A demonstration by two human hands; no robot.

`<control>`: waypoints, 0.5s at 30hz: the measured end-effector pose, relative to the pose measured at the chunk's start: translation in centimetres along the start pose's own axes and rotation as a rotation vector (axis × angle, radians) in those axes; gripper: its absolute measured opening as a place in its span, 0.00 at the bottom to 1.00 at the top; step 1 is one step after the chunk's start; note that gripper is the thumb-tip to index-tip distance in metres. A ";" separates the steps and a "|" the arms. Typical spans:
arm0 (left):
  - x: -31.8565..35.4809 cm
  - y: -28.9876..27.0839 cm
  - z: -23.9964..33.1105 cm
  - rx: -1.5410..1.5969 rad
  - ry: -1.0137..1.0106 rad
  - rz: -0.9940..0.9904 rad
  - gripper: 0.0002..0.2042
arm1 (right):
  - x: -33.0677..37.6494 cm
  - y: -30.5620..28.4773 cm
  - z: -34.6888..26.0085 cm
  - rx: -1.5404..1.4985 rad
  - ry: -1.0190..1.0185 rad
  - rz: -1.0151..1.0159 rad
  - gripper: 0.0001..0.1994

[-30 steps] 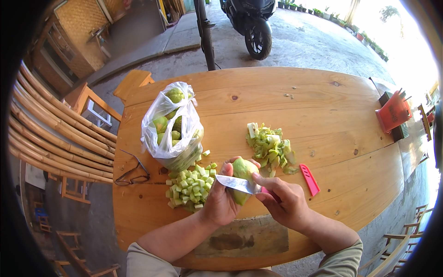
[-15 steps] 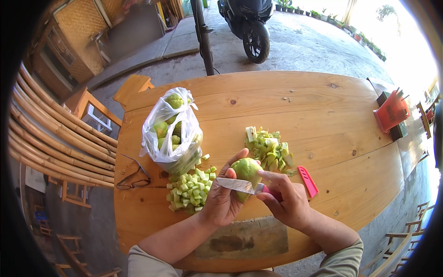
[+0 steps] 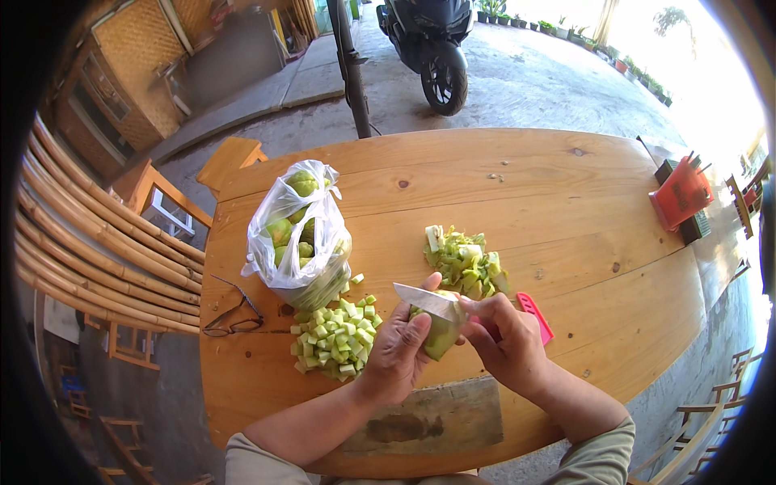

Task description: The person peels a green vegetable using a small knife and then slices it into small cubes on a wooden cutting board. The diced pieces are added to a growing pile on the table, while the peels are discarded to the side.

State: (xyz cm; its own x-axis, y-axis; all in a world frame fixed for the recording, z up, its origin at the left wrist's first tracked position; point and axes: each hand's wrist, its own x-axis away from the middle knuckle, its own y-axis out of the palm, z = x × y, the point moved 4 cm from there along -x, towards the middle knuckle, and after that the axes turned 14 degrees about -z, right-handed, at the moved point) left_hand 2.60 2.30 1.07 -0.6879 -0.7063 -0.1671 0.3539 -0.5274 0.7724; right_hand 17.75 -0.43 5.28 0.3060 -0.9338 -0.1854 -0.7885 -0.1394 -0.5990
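My left hand (image 3: 396,352) is wrapped round a green chayote (image 3: 441,336), held up over the near part of the table. In my right hand (image 3: 509,338) is a small kitchen knife (image 3: 423,300); its blade lies across the top of the chayote, pointing left. My fingers hide most of the knife's handle. Left of my left hand is a heap of pale green chayote cubes (image 3: 335,338). A pile of peelings (image 3: 467,265) lies just beyond both hands. The pink knife sheath (image 3: 534,316) rests beside my right hand.
A white plastic bag (image 3: 301,284) of whole chayotes stands behind the cubes, with eyeglasses (image 3: 236,325) to its left. A worn flat board (image 3: 478,411) lies under my forearms on the wooden table (image 3: 558,218). An orange container (image 3: 681,196) stands at the far right.
The knife has moved from the chayote's lower middle up to its top. My left hand has turned the chayote, and a peeled-looking side now shows. My right hand has shifted slightly.
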 end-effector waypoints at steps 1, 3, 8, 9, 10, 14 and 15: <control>0.0 0.0 0.0 0.054 0.007 -0.010 0.29 | -0.1 -0.3 -0.2 -0.029 0.014 -0.022 0.14; -0.1 -0.7 0.1 0.060 0.039 0.022 0.28 | -0.4 -0.7 0.2 -0.012 0.094 -0.028 0.13; -0.4 -1.4 0.8 -0.038 0.055 0.191 0.27 | -1.3 -1.8 3.2 0.050 0.197 0.012 0.18; -0.4 -1.5 0.8 -0.033 0.046 0.180 0.27 | -1.3 -2.0 3.7 0.089 0.180 0.035 0.20; -0.4 -1.5 0.8 -0.030 0.039 0.172 0.27 | -1.3 -1.9 4.4 0.075 0.222 0.008 0.22; -0.4 -1.5 0.8 -0.007 0.034 0.182 0.26 | -1.4 -2.2 4.8 0.100 0.290 -0.020 0.25; -0.4 -1.4 0.8 0.000 0.041 0.189 0.26 | -1.4 -2.3 4.7 0.084 0.310 -0.020 0.25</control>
State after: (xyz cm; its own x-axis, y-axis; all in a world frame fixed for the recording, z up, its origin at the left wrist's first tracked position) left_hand 1.89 3.72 0.50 -0.5831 -0.8112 -0.0439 0.4744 -0.3838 0.7922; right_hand 21.65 2.74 3.29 0.1343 -0.9888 0.0655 -0.7333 -0.1436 -0.6645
